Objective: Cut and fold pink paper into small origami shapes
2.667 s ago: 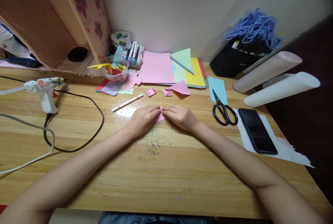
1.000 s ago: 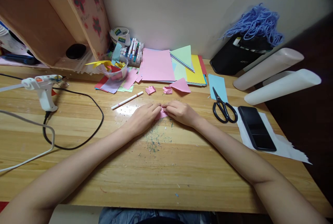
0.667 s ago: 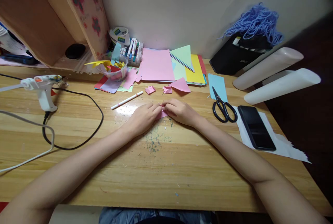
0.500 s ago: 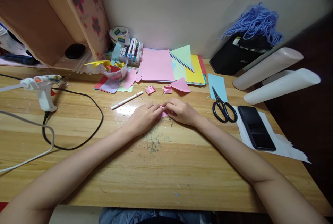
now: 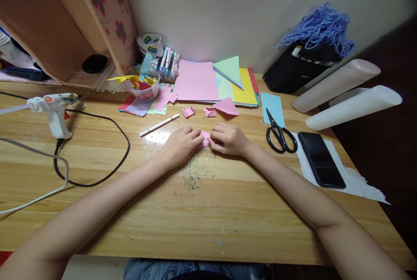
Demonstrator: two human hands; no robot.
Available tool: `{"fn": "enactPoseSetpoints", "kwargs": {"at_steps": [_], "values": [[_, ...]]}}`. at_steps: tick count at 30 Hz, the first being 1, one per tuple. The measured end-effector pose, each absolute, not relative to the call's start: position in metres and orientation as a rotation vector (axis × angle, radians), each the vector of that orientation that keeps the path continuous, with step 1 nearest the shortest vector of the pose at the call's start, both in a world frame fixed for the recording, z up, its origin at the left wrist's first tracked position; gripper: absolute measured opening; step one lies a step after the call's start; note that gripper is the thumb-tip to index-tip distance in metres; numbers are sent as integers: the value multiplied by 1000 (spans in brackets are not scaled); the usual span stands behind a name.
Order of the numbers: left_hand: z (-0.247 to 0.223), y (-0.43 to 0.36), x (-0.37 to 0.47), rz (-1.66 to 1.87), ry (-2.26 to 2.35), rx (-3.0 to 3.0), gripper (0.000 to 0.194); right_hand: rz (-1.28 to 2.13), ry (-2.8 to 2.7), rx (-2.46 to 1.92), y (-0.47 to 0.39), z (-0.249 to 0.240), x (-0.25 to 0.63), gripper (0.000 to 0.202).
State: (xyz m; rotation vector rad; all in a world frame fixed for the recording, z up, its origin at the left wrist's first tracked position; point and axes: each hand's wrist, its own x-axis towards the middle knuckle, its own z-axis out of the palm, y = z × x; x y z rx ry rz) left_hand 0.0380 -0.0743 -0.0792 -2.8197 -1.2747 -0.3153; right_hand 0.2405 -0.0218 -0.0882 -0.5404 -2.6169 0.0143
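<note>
Between my hands, low on the wooden table, is a small piece of pink paper point(image 5: 205, 138). My left hand point(image 5: 183, 144) has its closed fingers on the paper's left part. My right hand point(image 5: 228, 139) pinches its right edge, fingers curled. Just beyond my hands lie two small folded pink pieces, one on the left point(image 5: 188, 112) and one on the right point(image 5: 210, 112), beside a larger pink paper triangle point(image 5: 227, 106). A white marker point(image 5: 159, 125) rests left of them.
Black scissors point(image 5: 279, 134) and a phone point(image 5: 321, 159) lie to the right. A glue gun point(image 5: 54, 113) with a looping cord is at the left. Behind are a paper stack point(image 5: 197, 81), a bowl of scraps point(image 5: 146, 91) and white rolls point(image 5: 353, 107).
My right hand has moved slightly right, away from my left fingertips. More of the pink paper shows between the hands.
</note>
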Motion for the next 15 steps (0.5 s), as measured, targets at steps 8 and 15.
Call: {"fn": "enactPoseSetpoints", "kwargs": {"at_steps": [8, 15], "values": [[-78, -74, 39, -378, -1288, -2850, 18, -56, -2553, -531, -19, -95, 244, 30], [-77, -75, 36, -380, -1368, -2835, 13, 37, -2534, -584, -20, -90, 244, 13]]}}
